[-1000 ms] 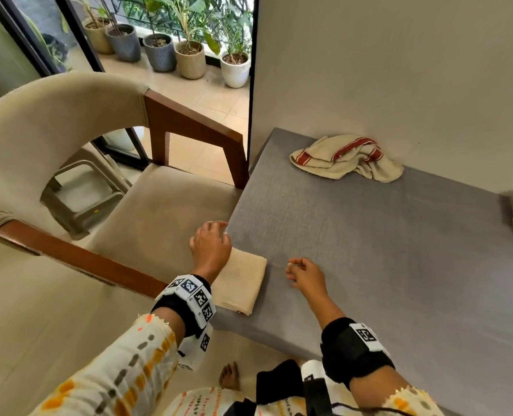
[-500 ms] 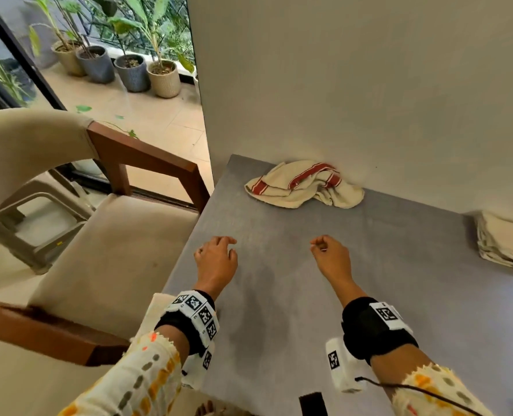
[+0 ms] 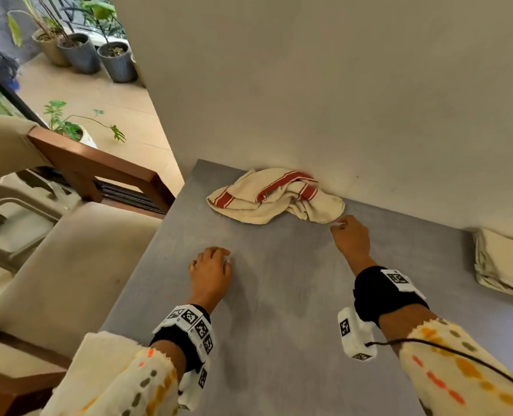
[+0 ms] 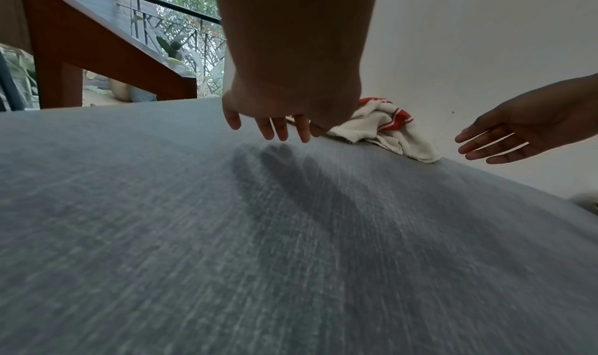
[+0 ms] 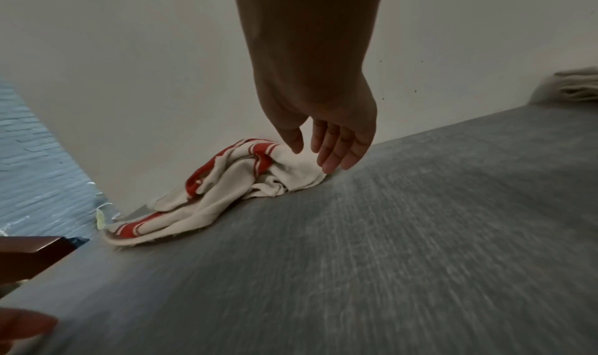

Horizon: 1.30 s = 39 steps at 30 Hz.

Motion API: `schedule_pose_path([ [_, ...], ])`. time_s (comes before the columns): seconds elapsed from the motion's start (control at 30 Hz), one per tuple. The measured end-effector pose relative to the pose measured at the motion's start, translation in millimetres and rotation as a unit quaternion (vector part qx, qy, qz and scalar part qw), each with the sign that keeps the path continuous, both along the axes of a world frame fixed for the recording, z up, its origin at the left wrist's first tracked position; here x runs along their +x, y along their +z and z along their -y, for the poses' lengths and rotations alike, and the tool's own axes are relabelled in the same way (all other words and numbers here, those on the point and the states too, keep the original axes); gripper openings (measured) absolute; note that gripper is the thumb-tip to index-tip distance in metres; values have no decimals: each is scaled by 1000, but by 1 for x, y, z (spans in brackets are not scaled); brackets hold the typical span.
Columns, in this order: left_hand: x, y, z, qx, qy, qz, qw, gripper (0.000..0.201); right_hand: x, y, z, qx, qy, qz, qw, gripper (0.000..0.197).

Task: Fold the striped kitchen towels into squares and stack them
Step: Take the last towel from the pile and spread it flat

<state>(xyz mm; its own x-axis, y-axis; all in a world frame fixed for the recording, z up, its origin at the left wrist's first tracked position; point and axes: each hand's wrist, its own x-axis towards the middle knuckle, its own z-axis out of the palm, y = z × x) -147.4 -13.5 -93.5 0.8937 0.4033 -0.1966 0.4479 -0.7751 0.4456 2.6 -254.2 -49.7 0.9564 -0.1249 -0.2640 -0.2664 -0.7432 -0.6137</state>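
Note:
A crumpled cream towel with red stripes (image 3: 274, 196) (image 5: 226, 186) (image 4: 385, 127) lies on the grey table (image 3: 279, 295) against the wall. My right hand (image 3: 349, 237) (image 5: 327, 145) hovers at the towel's right corner, fingers straight and apart, holding nothing. Lower left of the towel, my left hand (image 3: 211, 271) (image 4: 275, 127) hangs just above the table with relaxed fingers, empty. A stack of folded cream towels (image 3: 504, 262) sits at the table's right edge by the wall.
A beige armchair with wooden arms (image 3: 99, 166) stands against the table's left side. The white wall (image 3: 339, 85) runs along the table's far edge. Potted plants (image 3: 99, 55) stand outside on the balcony floor.
Both hands have moved forward across the table toward the crumpled towel, the right one reaching its corner. My view has shifted right, leaving the folded cloth at the near left out of sight.

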Motion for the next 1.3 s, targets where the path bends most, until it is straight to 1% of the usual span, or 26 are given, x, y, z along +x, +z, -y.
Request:
schedule_pose_path([
  [0.1, 6, -4, 7, 17, -3, -8, 1000, 31, 21, -4, 10, 2, -1, -8, 1000, 32],
  [0.23, 10, -7, 12, 40, 3, -18, 999, 32, 45, -11, 19, 5, -14, -40, 999, 37],
  [0.4, 7, -8, 14, 54, -9, -39, 998, 33, 68, -19, 14, 24, -16, -131, 991, 43],
  [0.5, 9, -6, 15, 52, -3, -41, 998, 33, 78, -26, 9, 48, -28, -159, 986, 50],
  [0.6, 11, -6, 18, 50, -1, -37, 998, 31, 86, -30, 3, 70, -31, -137, 988, 40],
  [0.73, 12, -7, 17, 47, 1, -34, 998, 31, 90, -25, -2, 120, -78, -80, 987, 24],
  [0.8, 11, -7, 15, 50, -3, -38, 998, 32, 90, -22, -4, 143, -90, -68, 983, 13],
  [0.83, 10, -6, 14, 51, -5, -41, 998, 32, 88, -20, -4, 137, -88, -63, 985, 14],
  [0.9, 10, -5, 13, 49, -11, -47, 998, 33, 84, -18, -2, 116, -75, -59, 989, 23],
  [0.97, 10, -4, 13, 42, -19, -56, 997, 34, 80, -20, 0, 111, -48, -78, 990, 34],
  [1.03, 10, -3, 11, 34, -29, -61, 997, 34, 79, -22, -1, 92, -21, -99, 991, 39],
  [1.1, 8, -2, 8, 30, -40, -64, 997, 35, 78, -21, -4, 77, -19, -109, 991, 37],
  [1.2, 7, -3, 5, 20, -46, -68, 996, 35, 76, -16, -12, 45, 7, -115, 992, 33],
  [1.23, 6, -3, 4, 17, -47, -71, 996, 35, 75, -15, -16, 54, 6, -104, 993, 33],
  [1.3, 8, -2, 3, 18, -50, -79, 996, 36, 74, -10, -21, 106, -21, -75, 991, 32],
])
